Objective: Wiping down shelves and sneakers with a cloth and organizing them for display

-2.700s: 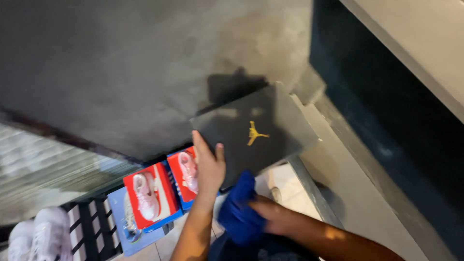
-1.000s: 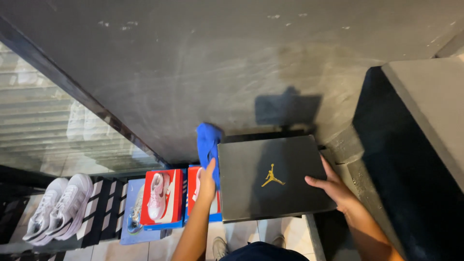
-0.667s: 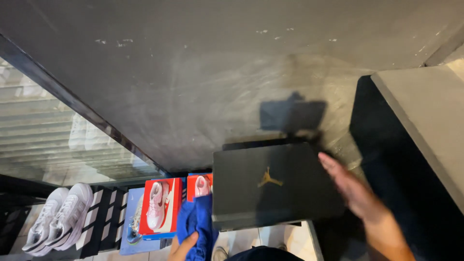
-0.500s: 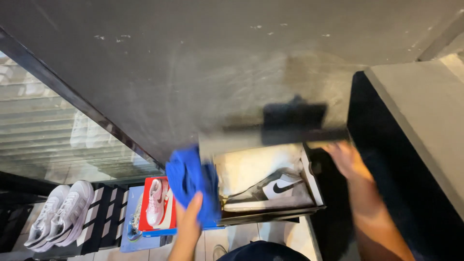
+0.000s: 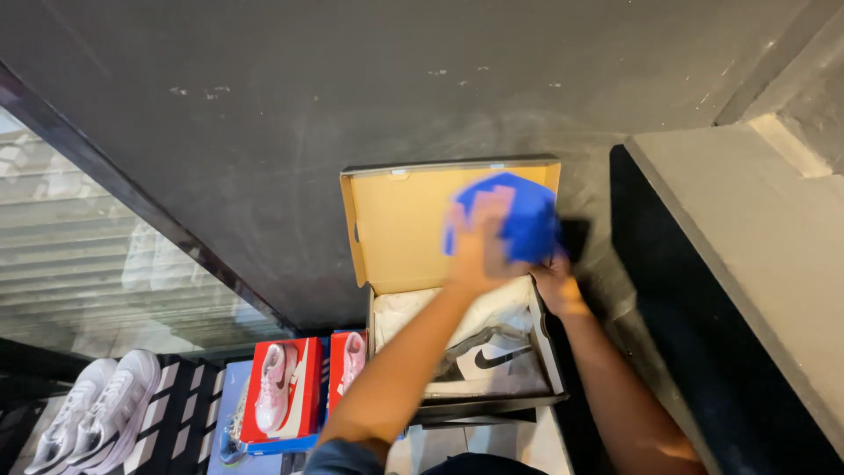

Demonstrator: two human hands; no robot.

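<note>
From the head camera, the left hand [image 5: 479, 251] is reaching up over an open shoe box [image 5: 457, 352]. Its fingers [image 5: 492, 211] are curling around a blue cloth [image 5: 519, 220], which is bunching up just above and to the right of them. The hand is blurry, but the cloth is sitting right in its grip.

The cloth is pressing against the raised brown lid [image 5: 400, 220] of the box, which is standing up behind the fingers.

The right hand [image 5: 556, 281] is resting at the right edge of the box, just under the cloth. Its fingers are hiding behind the cloth and lid, so I cannot tell if they are wide or closed.

Below both hands, a shoe [image 5: 488, 356] is lying in white paper [image 5: 413, 312] inside the box.

To the left, two red boxes [image 5: 303, 387] are standing, and white sneakers [image 5: 97, 422] are sitting farther left.
</note>
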